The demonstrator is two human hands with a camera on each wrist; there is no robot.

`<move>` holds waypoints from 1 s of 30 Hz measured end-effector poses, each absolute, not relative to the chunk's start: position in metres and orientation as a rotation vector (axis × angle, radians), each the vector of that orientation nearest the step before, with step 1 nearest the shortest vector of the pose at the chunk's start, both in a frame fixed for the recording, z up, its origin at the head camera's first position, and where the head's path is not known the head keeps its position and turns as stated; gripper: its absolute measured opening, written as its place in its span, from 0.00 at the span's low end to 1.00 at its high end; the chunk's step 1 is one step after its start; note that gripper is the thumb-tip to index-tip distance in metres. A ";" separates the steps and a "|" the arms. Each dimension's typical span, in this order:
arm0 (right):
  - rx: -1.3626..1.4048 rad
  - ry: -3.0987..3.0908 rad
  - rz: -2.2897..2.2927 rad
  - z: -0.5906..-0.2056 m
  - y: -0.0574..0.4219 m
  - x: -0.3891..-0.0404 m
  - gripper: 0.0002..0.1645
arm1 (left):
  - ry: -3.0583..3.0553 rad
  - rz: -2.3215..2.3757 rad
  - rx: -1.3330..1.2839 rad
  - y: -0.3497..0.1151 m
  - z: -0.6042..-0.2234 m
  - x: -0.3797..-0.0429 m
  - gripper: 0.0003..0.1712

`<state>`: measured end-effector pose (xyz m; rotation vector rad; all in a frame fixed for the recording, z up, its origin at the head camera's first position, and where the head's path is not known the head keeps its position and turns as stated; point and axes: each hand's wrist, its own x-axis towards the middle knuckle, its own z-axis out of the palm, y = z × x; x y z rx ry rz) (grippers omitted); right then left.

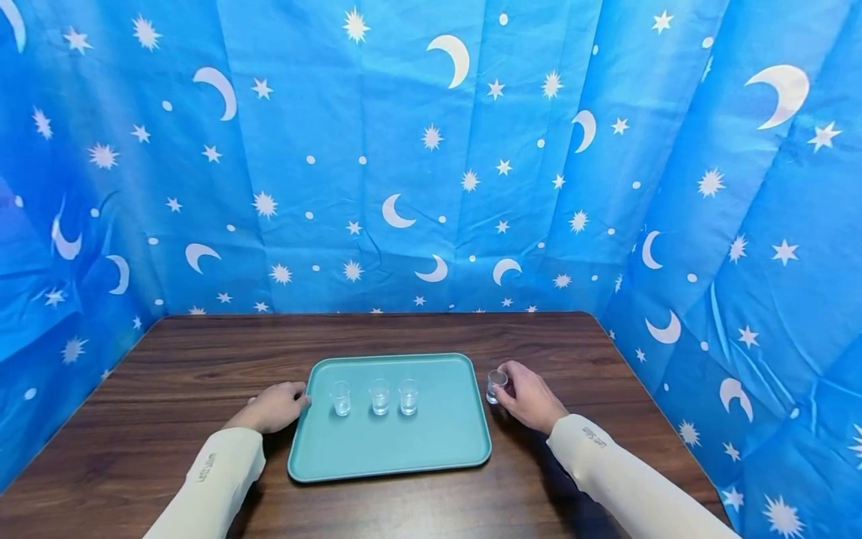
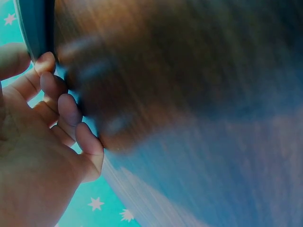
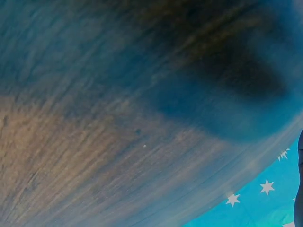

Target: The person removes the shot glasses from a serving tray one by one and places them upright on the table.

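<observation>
A green tray (image 1: 390, 453) lies on the table with three small clear shot glasses in a row, the left (image 1: 341, 400), middle (image 1: 379, 398) and right one (image 1: 408, 397). My left hand (image 1: 278, 408) is at the tray's left edge. In the left wrist view, the thumb and index finger of that hand (image 2: 42, 137) pinch the tray's rim (image 2: 38, 23), while the other fingers curl down against the tabletop. Just beyond the tray's right edge, my right hand (image 1: 532, 397) grips a fourth shot glass (image 1: 495, 383) between thumb and fingers, low over the table.
The brown wood-grain table (image 1: 202, 352) extends around the tray on all sides. Blue cloth (image 1: 404, 187) with white moons and stars hangs behind the table and along both sides. In the right wrist view, only tabletop (image 3: 94, 156), cloth and a dark shape at the edge appear.
</observation>
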<state>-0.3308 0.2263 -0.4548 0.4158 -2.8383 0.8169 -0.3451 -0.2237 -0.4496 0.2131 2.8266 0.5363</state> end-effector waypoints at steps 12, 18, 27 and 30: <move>0.417 -2.847 0.799 -0.454 0.228 -0.327 0.26 | 2.840 0.542 0.197 -0.222 -0.449 -0.343 0.23; 0.417 -2.816 0.782 -0.446 0.224 -0.330 0.33 | 2.848 0.545 0.188 -0.223 -0.452 -0.345 0.22; 0.622 -2.647 0.739 -0.432 0.201 -0.337 0.26 | 2.844 0.540 0.196 -0.224 -0.451 -0.342 0.26; 0.685 -2.626 0.771 -0.430 0.192 -0.338 0.25 | 2.849 0.542 0.194 -0.224 -0.451 -0.341 0.27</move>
